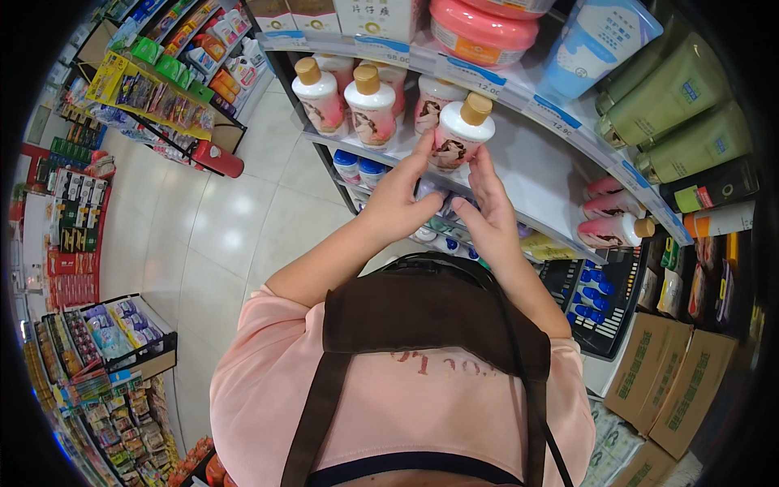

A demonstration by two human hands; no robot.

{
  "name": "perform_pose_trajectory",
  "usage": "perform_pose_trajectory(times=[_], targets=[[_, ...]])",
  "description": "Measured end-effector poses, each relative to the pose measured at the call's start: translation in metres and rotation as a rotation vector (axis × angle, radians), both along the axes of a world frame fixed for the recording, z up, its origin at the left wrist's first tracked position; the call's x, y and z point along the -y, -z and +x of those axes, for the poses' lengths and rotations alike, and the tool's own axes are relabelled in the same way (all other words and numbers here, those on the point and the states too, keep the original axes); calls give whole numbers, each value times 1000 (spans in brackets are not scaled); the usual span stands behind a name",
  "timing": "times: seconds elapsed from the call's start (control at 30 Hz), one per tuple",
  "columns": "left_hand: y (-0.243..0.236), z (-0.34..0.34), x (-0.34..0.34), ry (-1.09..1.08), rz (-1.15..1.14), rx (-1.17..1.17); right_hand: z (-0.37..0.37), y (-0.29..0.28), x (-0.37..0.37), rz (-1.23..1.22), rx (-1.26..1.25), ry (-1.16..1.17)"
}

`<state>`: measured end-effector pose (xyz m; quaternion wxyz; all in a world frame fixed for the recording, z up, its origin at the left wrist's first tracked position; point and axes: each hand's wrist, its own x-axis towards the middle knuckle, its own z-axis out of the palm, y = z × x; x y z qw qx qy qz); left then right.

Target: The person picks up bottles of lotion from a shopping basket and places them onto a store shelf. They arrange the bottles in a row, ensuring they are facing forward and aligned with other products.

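Note:
A white and pink lotion bottle (464, 130) with a gold cap stands at the front edge of the shelf, leaning slightly. My left hand (403, 195) reaches its left side, fingertips against the lower body. On the other side my right hand (491, 209) has its fingers along the bottle's lower right. Both thumbs point inward below it, so the bottle sits between the two hands. Matching bottles (371, 109) stand in rows to the left on the same shelf (540, 174). Further right, more pink bottles (613, 230) lie on their sides.
Above hang the price-tagged edge of the upper shelf (503, 93), pink tubs (483, 36), a blue tube (600, 45) and green tubes (669, 93). Cardboard boxes (649, 373) stand at lower right. A tiled aisle (235, 227) and stocked racks (73, 227) lie left.

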<state>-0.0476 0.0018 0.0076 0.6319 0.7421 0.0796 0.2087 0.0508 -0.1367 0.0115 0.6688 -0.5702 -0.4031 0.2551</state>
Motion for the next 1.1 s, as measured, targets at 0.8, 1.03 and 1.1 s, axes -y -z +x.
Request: perform_pose_trajectory(times=[0.8,1.03,1.1], targets=[[7,-12,-21,-37,-149,12,-5,9,-27,-92,-24,-56],[16,-12,-23,-2,-118,0,-5,14,-26,-89,43,-33],[18,-12,-22,-28,-148,2,-4,15,-25,-90,61,-30]])
